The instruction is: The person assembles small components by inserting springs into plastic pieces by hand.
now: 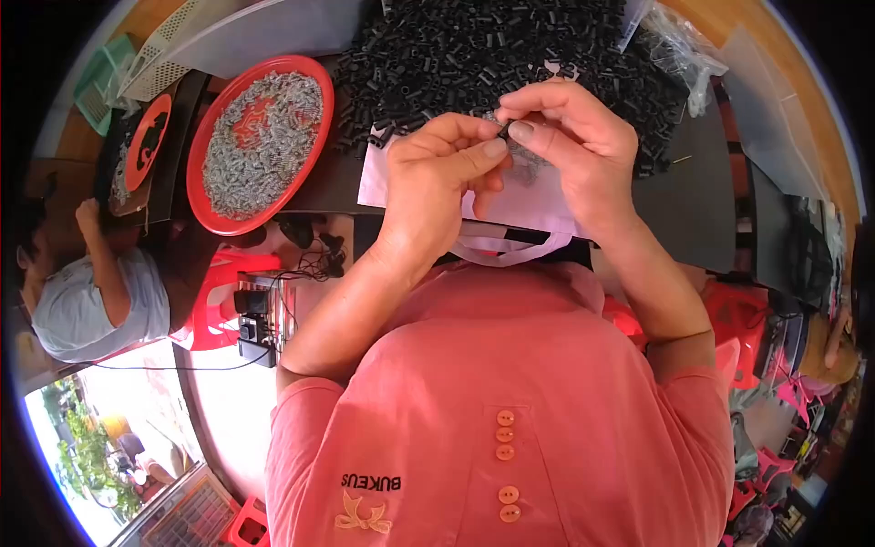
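Note:
My left hand (442,173) and my right hand (583,141) meet fingertip to fingertip over the near edge of the table. Pinched between them is a small black piece (504,132), mostly covered by the fingers; its exact kind cannot be made out. Just beyond the hands spreads a big heap of short black tube-like parts (456,55). Under the hands lies a pale pink cloth bag (375,178), its handle loop hanging toward me. To the left, a round red tray (194,178) holds many small silvery metal parts (260,150).
A co-worker (100,292) sits at the far left beside another red tray (150,146). Translucent panels (273,36) border the heap. A clear plastic bag (697,77) lies at the back right. Red stools (223,292) and cables stand below the table.

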`<state>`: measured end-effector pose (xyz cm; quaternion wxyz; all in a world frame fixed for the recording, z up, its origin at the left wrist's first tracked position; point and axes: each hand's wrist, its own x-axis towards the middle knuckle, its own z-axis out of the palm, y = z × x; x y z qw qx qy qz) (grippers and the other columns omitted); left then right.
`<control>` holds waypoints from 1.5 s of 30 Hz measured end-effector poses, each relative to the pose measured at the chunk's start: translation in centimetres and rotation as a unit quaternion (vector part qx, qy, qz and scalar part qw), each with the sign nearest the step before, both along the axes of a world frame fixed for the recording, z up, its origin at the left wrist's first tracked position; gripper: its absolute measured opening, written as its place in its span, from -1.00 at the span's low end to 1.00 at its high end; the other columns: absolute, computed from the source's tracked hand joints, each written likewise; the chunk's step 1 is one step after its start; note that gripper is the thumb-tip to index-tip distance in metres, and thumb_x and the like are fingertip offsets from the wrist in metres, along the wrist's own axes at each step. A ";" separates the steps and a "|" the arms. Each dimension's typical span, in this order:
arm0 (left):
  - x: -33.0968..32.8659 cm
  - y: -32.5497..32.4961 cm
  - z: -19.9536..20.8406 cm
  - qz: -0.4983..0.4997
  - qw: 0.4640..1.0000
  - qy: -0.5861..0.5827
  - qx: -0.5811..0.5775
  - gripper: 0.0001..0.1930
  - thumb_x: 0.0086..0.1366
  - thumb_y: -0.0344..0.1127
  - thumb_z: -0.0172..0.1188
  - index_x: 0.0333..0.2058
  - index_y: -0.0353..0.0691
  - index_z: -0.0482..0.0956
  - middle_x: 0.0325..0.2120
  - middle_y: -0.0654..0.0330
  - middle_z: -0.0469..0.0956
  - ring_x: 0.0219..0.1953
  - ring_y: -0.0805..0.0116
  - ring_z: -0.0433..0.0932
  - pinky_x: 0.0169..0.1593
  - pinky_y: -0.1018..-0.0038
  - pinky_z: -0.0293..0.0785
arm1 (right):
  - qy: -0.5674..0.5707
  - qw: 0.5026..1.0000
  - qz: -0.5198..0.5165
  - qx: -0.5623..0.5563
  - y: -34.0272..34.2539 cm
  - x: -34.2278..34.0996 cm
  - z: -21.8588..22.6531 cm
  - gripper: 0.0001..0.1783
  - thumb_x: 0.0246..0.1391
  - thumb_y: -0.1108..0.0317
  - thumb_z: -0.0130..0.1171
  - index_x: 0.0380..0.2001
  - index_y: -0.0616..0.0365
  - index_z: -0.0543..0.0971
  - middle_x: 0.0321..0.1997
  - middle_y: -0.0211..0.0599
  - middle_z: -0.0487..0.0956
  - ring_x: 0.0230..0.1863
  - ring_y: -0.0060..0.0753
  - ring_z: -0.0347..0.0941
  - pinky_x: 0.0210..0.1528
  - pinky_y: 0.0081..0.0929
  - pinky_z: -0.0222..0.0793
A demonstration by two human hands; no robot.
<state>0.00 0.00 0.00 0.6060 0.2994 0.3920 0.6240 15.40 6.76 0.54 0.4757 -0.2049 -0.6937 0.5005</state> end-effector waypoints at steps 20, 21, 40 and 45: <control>0.1 -0.2 -0.5 0.053 0.988 0.138 0.052 -0.86 0.27 -0.55 0.20 -0.21 -0.48 0.56 -0.43 0.09 0.60 -0.52 0.47 0.52 -0.58 0.62 0.34 | -0.098 0.992 -0.006 -0.080 0.3 -0.5 1.0 -0.86 0.11 0.51 0.18 -0.25 0.27 0.62 -0.33 -0.42 0.59 -0.27 -0.61 0.49 -0.19 -0.62 0.38; 0.1 -0.3 -0.5 0.054 0.988 0.139 0.052 -0.86 0.27 -0.55 0.20 -0.21 -0.48 0.56 -0.43 0.09 0.60 -0.52 0.47 0.52 -0.58 0.62 0.34 | -0.097 0.992 -0.005 -0.080 0.3 -0.4 1.1 -0.86 0.11 0.51 0.18 -0.25 0.27 0.62 -0.33 -0.42 0.59 -0.27 -0.61 0.49 -0.19 -0.62 0.38; 0.3 -0.9 -0.1 0.049 0.984 0.168 0.014 -0.90 0.22 -0.58 0.21 -0.27 -0.43 0.59 -0.56 0.24 0.54 -0.59 0.57 0.43 -0.57 0.66 0.30 | -0.126 0.962 -0.107 0.217 -1.0 -0.9 -0.4 -0.83 -0.07 0.70 0.08 -0.38 0.24 0.50 -0.44 -0.20 0.46 -0.45 -0.16 0.48 -0.43 -0.36 0.38; 0.1 -1.0 -0.2 0.038 0.983 0.177 -0.011 -0.91 0.19 -0.57 0.24 -0.30 -0.36 0.60 -0.55 0.32 0.54 -0.55 0.63 0.43 -0.46 0.66 0.36 | -0.117 0.954 -0.119 0.249 -1.0 -0.7 -1.2 -0.82 -0.08 0.70 0.07 -0.38 0.24 0.50 -0.45 -0.19 0.47 -0.46 -0.15 0.49 -0.45 -0.37 0.38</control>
